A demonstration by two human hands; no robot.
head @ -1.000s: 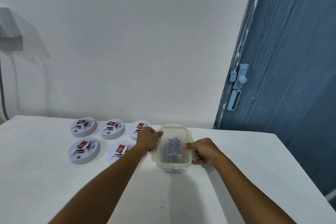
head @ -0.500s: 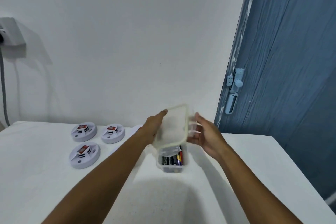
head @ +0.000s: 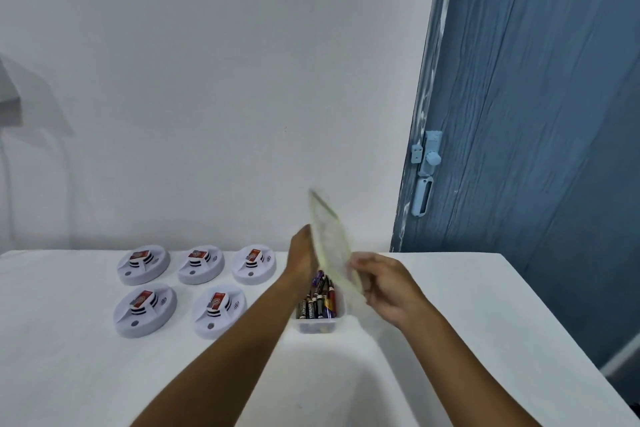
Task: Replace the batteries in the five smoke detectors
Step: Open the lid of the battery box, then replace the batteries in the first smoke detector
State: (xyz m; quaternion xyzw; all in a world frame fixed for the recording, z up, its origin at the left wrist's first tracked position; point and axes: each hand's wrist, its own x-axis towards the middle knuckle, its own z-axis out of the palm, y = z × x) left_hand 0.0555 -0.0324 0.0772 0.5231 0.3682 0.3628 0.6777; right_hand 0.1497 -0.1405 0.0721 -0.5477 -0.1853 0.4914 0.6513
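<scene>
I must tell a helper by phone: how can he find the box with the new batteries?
On the white table, right of the five round smoke detectors, stands a small clear plastic box. It alone is rectangular, open and full of dark batteries.

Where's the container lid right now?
In the head view the lid is lifted, tilted on edge between both hands, above the open battery container, right of the five smoke detectors.
</scene>
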